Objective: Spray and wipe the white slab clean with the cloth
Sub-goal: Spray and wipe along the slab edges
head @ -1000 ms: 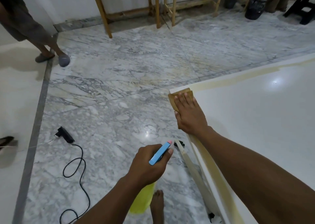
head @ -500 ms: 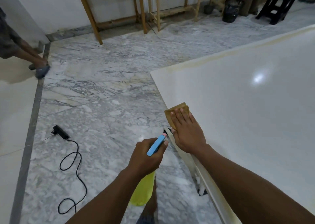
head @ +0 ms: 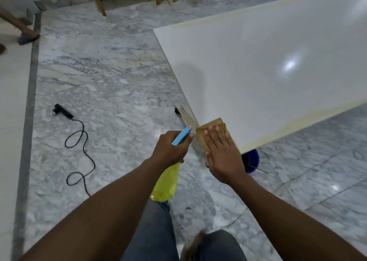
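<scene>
A large glossy white slab (head: pixel 268 68) fills the right half of the view, with yellowish residue along its far and near edges. At the slab's near left corner lies a folded brown cloth (head: pixel 215 127). My right hand (head: pixel 222 153) presses flat on the cloth with straight fingers. Just to the left, my left hand (head: pixel 170 149) grips a spray bottle (head: pixel 165 183) with a yellow body and a blue trigger head, off the slab's edge and above the floor.
The floor (head: pixel 109 77) is grey-veined marble. A black plug and coiled cable (head: pixel 79 147) lie at the left. A blue bucket (head: pixel 251 161) stands under the slab's near corner. Wooden frame legs (head: pixel 98 0) rise at the back. Another person's foot (head: pixel 27 38) is at far left.
My right hand has slid the cloth along the slab's left edge from the far corner down to the near corner. My left hand kept the bottle beside it. The view has swung right.
</scene>
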